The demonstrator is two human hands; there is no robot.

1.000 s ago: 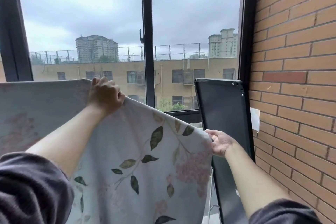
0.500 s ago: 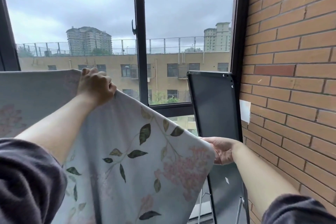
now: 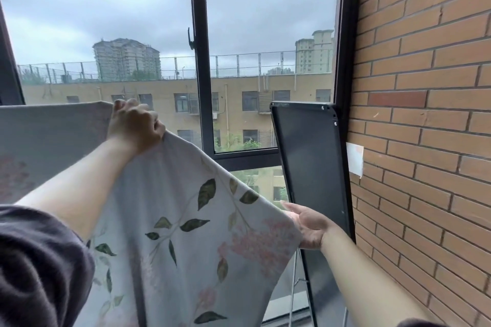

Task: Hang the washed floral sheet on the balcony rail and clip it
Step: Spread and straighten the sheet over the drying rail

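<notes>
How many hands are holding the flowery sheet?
2. The left hand grips the sheet's top edge, up high. The right hand holds its right edge, lower down near the black panel. No clips show.

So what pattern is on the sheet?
Pale grey sheet printed with dark green leaves and pink flower clusters, seen in the head view.

The light was soft daylight that came through the window [image 3: 127, 34] from an overcast grey sky, brightest in a pale glare near the top left edge. It fell evenly, with almost no hard shadows. The brick wall [image 3: 425, 114] was clearly lit and sharp. The near side of the floral sheet [image 3: 186, 233] faced away from the light and looked rather dim. The dark sleeve [image 3: 39, 268] in the lower left corner was soft, perhaps out of focus. Straight frame lines leaned outward toward the edges, a wide-angle distortion.
</notes>
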